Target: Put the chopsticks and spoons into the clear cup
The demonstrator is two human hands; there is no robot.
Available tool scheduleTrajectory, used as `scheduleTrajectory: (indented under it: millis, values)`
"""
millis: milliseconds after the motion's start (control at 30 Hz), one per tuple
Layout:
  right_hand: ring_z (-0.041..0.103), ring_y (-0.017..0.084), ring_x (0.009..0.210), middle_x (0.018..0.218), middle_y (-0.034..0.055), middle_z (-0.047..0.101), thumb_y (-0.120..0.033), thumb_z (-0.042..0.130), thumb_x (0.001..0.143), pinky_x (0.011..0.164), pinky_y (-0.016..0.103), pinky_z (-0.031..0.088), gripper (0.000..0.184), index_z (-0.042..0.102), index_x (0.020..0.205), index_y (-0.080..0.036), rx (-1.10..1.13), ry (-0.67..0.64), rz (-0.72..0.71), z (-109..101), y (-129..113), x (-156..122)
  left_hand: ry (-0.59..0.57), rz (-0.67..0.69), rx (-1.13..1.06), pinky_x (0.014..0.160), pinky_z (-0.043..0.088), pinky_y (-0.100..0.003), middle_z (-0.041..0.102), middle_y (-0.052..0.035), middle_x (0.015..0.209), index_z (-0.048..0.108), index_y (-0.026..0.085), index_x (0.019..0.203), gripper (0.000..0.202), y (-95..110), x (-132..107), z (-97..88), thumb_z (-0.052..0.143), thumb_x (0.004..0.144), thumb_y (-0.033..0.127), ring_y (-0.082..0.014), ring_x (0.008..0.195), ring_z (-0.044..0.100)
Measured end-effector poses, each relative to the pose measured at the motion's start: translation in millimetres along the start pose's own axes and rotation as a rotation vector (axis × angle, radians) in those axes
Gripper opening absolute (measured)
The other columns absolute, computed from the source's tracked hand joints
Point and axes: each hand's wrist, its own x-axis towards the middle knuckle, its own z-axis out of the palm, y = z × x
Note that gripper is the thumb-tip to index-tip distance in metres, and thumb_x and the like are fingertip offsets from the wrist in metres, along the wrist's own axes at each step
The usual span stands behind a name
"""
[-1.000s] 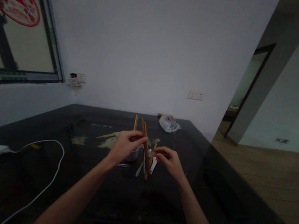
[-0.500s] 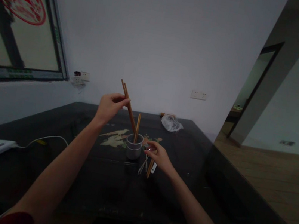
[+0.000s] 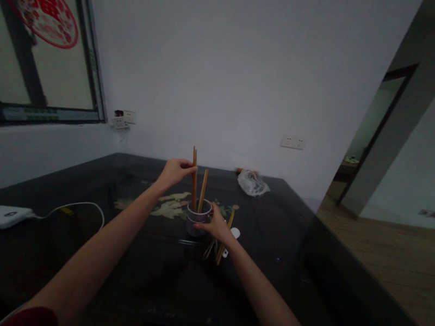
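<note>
Just below frame centre, the presumably light, stiff chopsticks [image 3: 193, 191], slanting into the cup [image 3: 190, 228], are aptly pinched near their tops by the left hand's [image 3: 175, 171] fingers, the cup being clasped by the right hand [image 3: 216, 225]

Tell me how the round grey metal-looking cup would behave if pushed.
The cup would probably slide, since the glossy black tabletop looks smooth. It might tip, as tall brown wooden chopsticks rise above its rim, but the right hand on its side would likely steady it.
</note>
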Motion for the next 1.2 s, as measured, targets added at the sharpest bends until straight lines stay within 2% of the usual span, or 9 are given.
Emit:
scheduleTrajectory:
  millis: [133, 300, 433, 800, 967, 1200]
  values:
    - [0.053, 0.025, 0.114, 0.122, 0.0118, 0.055, -0.021, 0.084, 0.047, 0.100, 0.039, 0.040, 0.084, 0.046, 0.121, -0.017, 0.040, -0.012, -0.011, 3.7, -13.3, -5.0, -0.059, -0.045, 0.069, 0.053, 0.042, -0.021, 0.072, -0.0058, 0.072, 0.072, 0.013, 0.081, 0.025, -4.4, -1.5, 6.4, 0.062, 0.072, 0.035, -0.0134, 0.058, 0.059]
    - [0.052, 0.026, 0.116, 0.123, 0.0111, 0.055, -0.022, 0.082, 0.050, 0.102, 0.041, 0.037, 0.082, 0.044, 0.123, -0.018, -0.014, 0.014, 0.031, 6.4, -20.9, -11.4, -0.108, -0.094, 0.084, 0.055, 0.042, -0.021, 0.071, -0.0053, 0.069, 0.072, 0.013, 0.076, 0.021, -10.0, -5.2, 15.9, 0.062, 0.073, 0.031, -0.0139, 0.060, 0.061]
    - [0.050, 0.025, 0.119, 0.125, 0.0101, 0.054, -0.022, 0.081, 0.052, 0.105, 0.040, 0.035, 0.081, 0.043, 0.123, -0.020, -0.018, 0.022, 0.033, 8.1, -17.6, -11.8, -0.138, -0.108, 0.108, 0.058, 0.043, -0.021, 0.070, -0.0043, 0.067, 0.072, 0.013, 0.075, 0.019, -14.7, -6.1, 23.2, 0.062, 0.074, 0.028, -0.0142, 0.062, 0.062]
    - [0.051, 0.025, 0.117, 0.124, 0.0108, 0.055, -0.030, 0.081, 0.054, 0.101, 0.041, 0.038, 0.079, 0.044, 0.123, -0.019, 0.028, 0.032, 0.058, 9.5, -1.2, -8.2, -0.192, -0.114, 0.182, 0.058, 0.041, -0.021, 0.070, -0.0046, 0.066, 0.073, 0.013, 0.076, 0.021, -33.7, -4.2, 35.9, 0.063, 0.074, 0.032, -0.0147, 0.062, 0.062]
    - [0.052, 0.025, 0.116, 0.123, 0.0111, 0.056, -0.029, 0.080, 0.055, 0.100, 0.042, 0.039, 0.077, 0.046, 0.123, -0.018, 0.020, 0.032, 0.087, 9.3, -2.1, -8.7, -0.188, -0.121, 0.193, 0.059, 0.042, -0.022, 0.070, -0.0048, 0.064, 0.073, 0.015, 0.073, 0.021, -33.0, -4.5, 38.4, 0.064, 0.073, 0.033, -0.0157, 0.063, 0.062]
    - [0.053, 0.026, 0.115, 0.124, 0.0130, 0.056, -0.030, 0.079, 0.056, 0.100, 0.041, 0.039, 0.077, 0.045, 0.124, -0.016, -0.003, 0.032, 0.084, 9.2, -3.0, -7.3, -0.186, -0.144, 0.191, 0.058, 0.043, -0.021, 0.070, -0.0051, 0.067, 0.073, 0.015, 0.076, 0.021, -43.1, 1.1, 43.5, 0.064, 0.073, 0.034, -0.0159, 0.066, 0.064]
